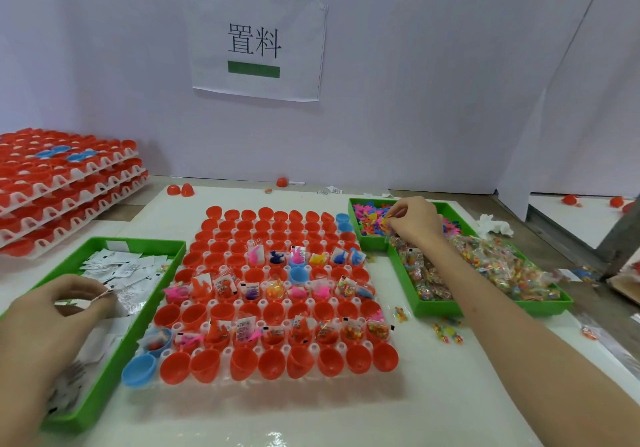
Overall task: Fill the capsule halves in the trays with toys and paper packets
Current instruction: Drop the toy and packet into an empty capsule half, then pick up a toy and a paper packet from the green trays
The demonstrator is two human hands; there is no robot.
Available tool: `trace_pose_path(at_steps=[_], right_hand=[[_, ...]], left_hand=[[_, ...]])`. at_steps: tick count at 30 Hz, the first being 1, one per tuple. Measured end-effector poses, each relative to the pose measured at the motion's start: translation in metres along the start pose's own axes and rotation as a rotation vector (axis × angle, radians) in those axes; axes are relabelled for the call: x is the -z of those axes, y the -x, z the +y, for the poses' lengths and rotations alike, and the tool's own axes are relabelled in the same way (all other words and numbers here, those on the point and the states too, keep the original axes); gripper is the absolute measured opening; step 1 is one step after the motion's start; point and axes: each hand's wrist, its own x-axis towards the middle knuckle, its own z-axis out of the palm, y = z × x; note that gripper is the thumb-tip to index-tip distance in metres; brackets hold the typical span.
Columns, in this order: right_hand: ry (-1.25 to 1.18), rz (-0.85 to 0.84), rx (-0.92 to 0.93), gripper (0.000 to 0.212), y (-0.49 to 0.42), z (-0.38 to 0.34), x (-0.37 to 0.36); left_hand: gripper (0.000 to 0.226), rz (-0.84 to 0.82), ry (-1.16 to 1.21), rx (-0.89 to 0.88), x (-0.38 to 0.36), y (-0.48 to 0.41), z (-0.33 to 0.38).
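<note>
Many red capsule halves fill a stack of white trays (69,183) at the far left, against the pale wall (415,100). Next to it sits a long green bin (138,243) full of white paper packets (128,266). The left hand (62,308) is over this bin. Its thumb and first finger are bent and pinch one paper packet (119,297) by the edge.

In the middle, on the white table top (346,412), lies the work tray (341,347). It holds rows of red capsule halves (332,360) and a few blue ones (138,370). Three rows have toys and packets in them, with plain rows between. Two loose red halves (180,189) lie behind the tray. Above, a paper sign (254,41) with green tape hangs on the wall.

To the right is a small green bin (372,244) of bright toys (370,219). The right hand (415,221) reaches into it. Its fingers are curled in tight and pinch a little yellow toy (388,220). Beside it, a bigger green bin (485,305) holds clear bags of tiny bright bits. A few bags (448,333) lie on the table near it. Crumpled white paper (493,225) sits behind that bin.
</note>
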Motion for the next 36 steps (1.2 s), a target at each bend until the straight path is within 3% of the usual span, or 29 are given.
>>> trace_pose_path(at_steps=[6, 13, 15, 20, 24, 27, 31, 34, 36], right_hand=[[-0.161, 0.112, 0.005, 0.005, 0.001, 0.004, 0.004], [-0.319, 0.16, 0.035, 0.011, 0.008, -0.004, 0.02], [-0.406, 0.148, 0.024, 0.01, 0.015, -0.007, 0.025], [-0.856, 0.045, -0.058, 0.009, 0.051, -0.009, 0.03], [-1.106, -0.052, -0.076, 0.012, 0.088, -0.014, 0.029], [-1.171, -0.084, -0.057, 0.019, 0.11, -0.018, 0.029], [-1.151, -0.121, 0.01, 0.023, 0.129, -0.025, 0.035], [-1.148, -0.134, 0.038, 0.014, 0.138, -0.035, 0.044], [-1.151, -0.146, 0.088, 0.016, 0.142, -0.045, 0.052]], left_hand=[[0.015, 0.041, 0.087, -0.007, -0.003, 0.006, 0.016], [0.02, -0.02, 0.116, 0.054, -0.015, 0.007, 0.027], [0.024, 0.039, 0.119, 0.007, -0.01, 0.013, 0.034], [0.021, 0.067, 0.128, -0.044, -0.001, 0.03, 0.055], [0.036, 0.09, 0.103, -0.059, 0.001, 0.034, 0.061], [0.037, 0.115, 0.109, -0.043, 0.0, 0.035, 0.06], [0.003, 0.099, 0.147, -0.055, 0.0, 0.034, 0.055], [0.013, 0.1, 0.21, -0.056, 0.003, 0.038, 0.066], [0.006, 0.152, 0.314, -0.097, 0.003, 0.049, 0.099]])
